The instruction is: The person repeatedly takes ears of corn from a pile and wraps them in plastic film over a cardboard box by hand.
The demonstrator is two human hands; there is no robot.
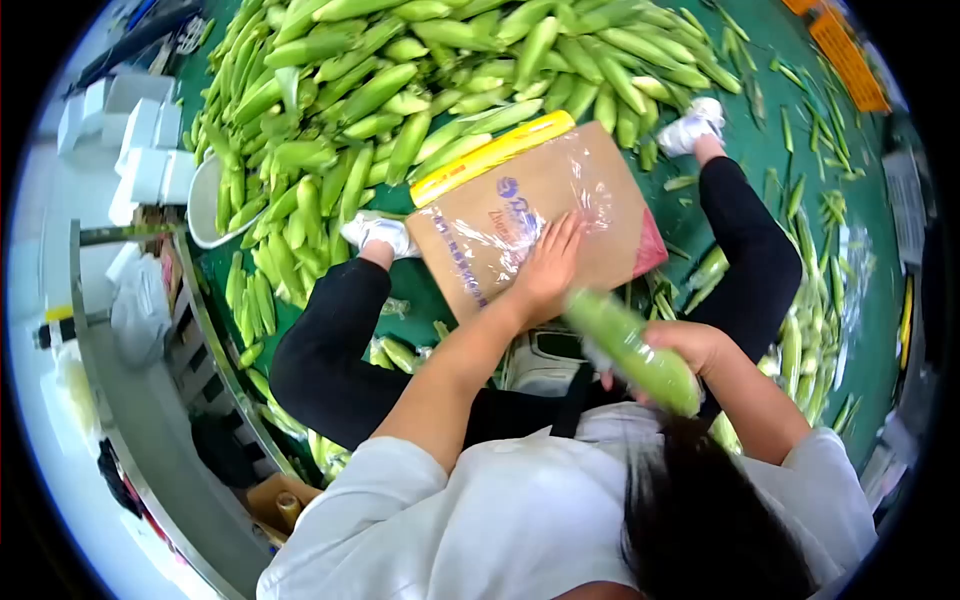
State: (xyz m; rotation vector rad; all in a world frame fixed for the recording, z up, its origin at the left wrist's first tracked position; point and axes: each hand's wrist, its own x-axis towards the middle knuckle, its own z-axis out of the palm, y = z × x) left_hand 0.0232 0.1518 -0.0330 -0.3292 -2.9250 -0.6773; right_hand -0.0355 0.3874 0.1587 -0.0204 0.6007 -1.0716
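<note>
We press our left hand (548,265) onto the film-covered cardboard box (610,185), its fingers (568,233) slightly spread. Our right hand (690,345) grips a blurred green ear of corn (635,350) by the box's near right corner — fingers curled round it, their tips mostly hidden — and a heap of corn (390,60) lies beyond.

white boxes (146,126) (loosely piled) lie well apart from an orange panel (850,62).
</note>
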